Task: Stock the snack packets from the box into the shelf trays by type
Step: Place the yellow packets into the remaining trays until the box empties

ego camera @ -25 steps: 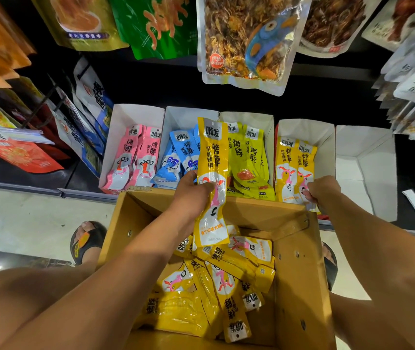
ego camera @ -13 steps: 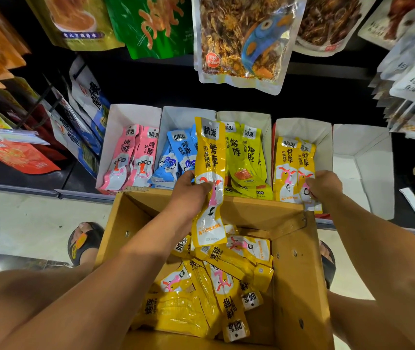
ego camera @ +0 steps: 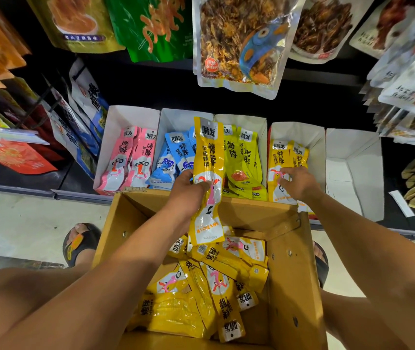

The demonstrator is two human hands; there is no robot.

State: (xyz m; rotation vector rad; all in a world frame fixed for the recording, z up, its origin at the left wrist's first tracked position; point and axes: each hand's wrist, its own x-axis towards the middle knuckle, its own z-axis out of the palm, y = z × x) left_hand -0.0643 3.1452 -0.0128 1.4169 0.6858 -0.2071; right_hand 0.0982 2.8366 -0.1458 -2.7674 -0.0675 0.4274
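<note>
Gripping a yellow packet [ego camera: 207,178] upright above the box [ego camera: 290,274], the left hand [ego camera: 188,190] is closed; beyond the box, right hand [ego camera: 298,184] fingers pinch the tray's yellow packets [ego camera: 281,157].

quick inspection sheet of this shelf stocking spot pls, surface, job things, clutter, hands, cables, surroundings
surface: black shelf carrying five white trays; pale floor below.
job things: cardboard box part full of yellow packets; trays hold pink packets, blue packets, lime packets, yellow tray packets; rightmost tray empty.
clutter: white slip on the shelf.
grippers: left hand holds one yellow packet upright; right hand on the yellow tray packets.
cables: nothing seen.
surroundings: hanging snack bags above; sandalled foot beside the box.
</note>
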